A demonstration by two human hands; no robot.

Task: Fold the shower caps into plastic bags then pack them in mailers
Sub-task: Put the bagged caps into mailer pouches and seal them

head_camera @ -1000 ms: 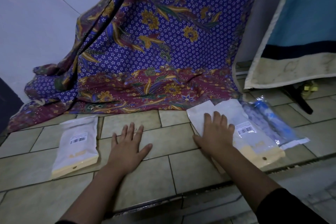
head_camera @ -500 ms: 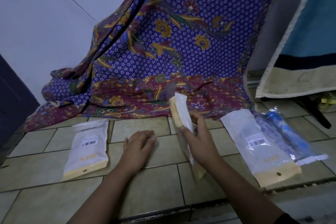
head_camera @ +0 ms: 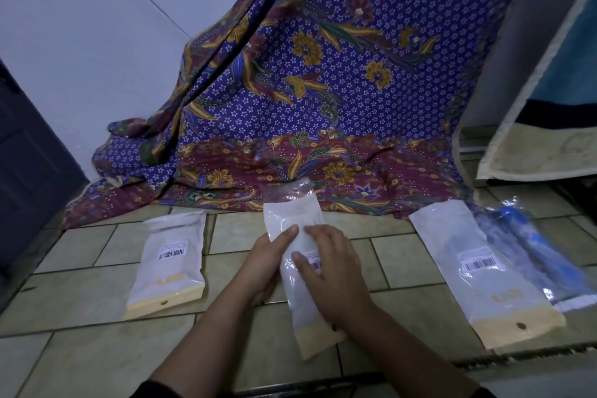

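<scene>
A white bag point(head_camera: 290, 220) with a barcode label and a yellow end strip is at the centre, over the tiled floor point(head_camera: 397, 265). My left hand point(head_camera: 266, 263) grips its left edge, thumb lying on the front. My right hand point(head_camera: 332, 271) holds it from the right, with the thumb on the front near the label. A second white bag point(head_camera: 171, 255) lies flat to the left. A third white bag point(head_camera: 478, 265) lies flat to the right. Beside that one sits a blue shower cap in clear plastic point(head_camera: 529, 242).
A purple and maroon patterned cloth point(head_camera: 323, 90) hangs down the wall and spreads over the floor behind the bags. A dark door point(head_camera: 26, 165) stands at the left. A blue and cream mat point(head_camera: 549, 113) leans at the right. A metal track point(head_camera: 517, 355) runs along the near floor edge.
My right hand lifted one white bag off the right-hand pile and brought it to the centre. My left hand rose from the floor and took hold of its left edge.
</scene>
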